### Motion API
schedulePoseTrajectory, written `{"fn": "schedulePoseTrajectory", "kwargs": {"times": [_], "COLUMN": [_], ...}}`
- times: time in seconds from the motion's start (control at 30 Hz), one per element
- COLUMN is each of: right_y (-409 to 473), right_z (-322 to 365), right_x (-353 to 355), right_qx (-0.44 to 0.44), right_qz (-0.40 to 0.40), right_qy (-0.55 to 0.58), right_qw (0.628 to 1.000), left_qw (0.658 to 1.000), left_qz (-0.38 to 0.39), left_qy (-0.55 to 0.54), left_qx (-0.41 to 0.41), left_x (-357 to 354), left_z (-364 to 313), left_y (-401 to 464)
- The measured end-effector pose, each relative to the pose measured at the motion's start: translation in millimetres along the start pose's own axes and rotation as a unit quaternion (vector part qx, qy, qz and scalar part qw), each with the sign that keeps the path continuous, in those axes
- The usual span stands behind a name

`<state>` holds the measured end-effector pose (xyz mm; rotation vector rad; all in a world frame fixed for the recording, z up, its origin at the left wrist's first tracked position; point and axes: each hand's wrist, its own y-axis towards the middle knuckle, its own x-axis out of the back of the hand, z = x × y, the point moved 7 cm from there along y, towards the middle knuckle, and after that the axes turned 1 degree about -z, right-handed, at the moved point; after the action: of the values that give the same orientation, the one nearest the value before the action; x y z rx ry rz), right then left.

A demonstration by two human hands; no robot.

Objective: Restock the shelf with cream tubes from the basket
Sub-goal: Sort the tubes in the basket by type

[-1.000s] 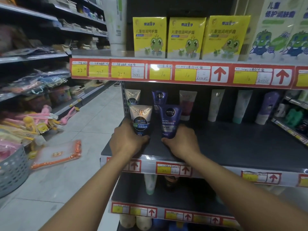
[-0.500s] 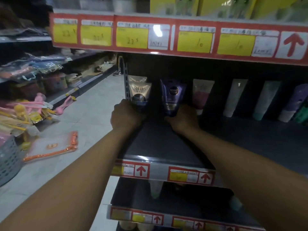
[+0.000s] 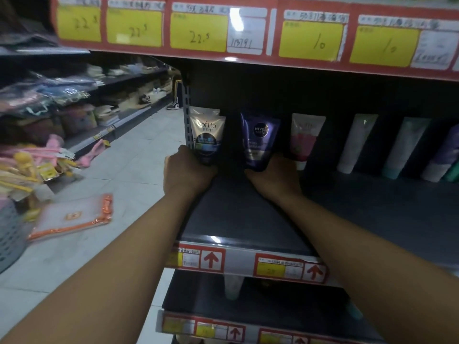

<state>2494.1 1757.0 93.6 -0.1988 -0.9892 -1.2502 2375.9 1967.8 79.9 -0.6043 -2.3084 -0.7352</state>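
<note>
My left hand [image 3: 185,171] grips the base of a beige and black Softto tube [image 3: 208,135], standing upright at the back left of the dark shelf [image 3: 248,214], just in front of a matching tube. My right hand [image 3: 274,177] grips the base of a purple Nivea Men tube [image 3: 259,140], upright at the back, with another purple tube close behind it. A pink and white tube [image 3: 304,139] stands just to the right. A corner of the grey basket [image 3: 11,234] shows at the left edge.
More tubes [image 3: 356,142] lean along the shelf's back to the right. The upper shelf's red price strip [image 3: 248,33] hangs overhead. A flat orange-trimmed pouch [image 3: 72,216] lies on the tiled floor. Packed shelves line the aisle at left. Lower shelves sit below.
Both hands have pushed the two tubes from the shelf's front toward the back row. The camera has moved in closer and lower under the upper shelf.
</note>
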Motion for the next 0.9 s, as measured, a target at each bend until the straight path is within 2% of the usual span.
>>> {"fn": "schedulePoseTrajectory", "kwargs": {"times": [0.63, 0.9], "right_y": [9.7, 10.1], "right_z": [-3.8, -4.3], "right_x": [-10.8, -10.6], "right_qx": [0.033, 0.021], "right_qz": [0.007, 0.012], "right_qy": [-0.025, -0.016], "right_qw": [0.999, 1.0], "left_qw": [0.999, 1.0], "left_qz": [-0.034, -0.012], "left_qy": [-0.006, 0.01], "left_qx": [-0.024, -0.025], "left_x": [-5.9, -7.5], "left_z": [6.7, 5.9], "left_y": [10.7, 10.4]}}
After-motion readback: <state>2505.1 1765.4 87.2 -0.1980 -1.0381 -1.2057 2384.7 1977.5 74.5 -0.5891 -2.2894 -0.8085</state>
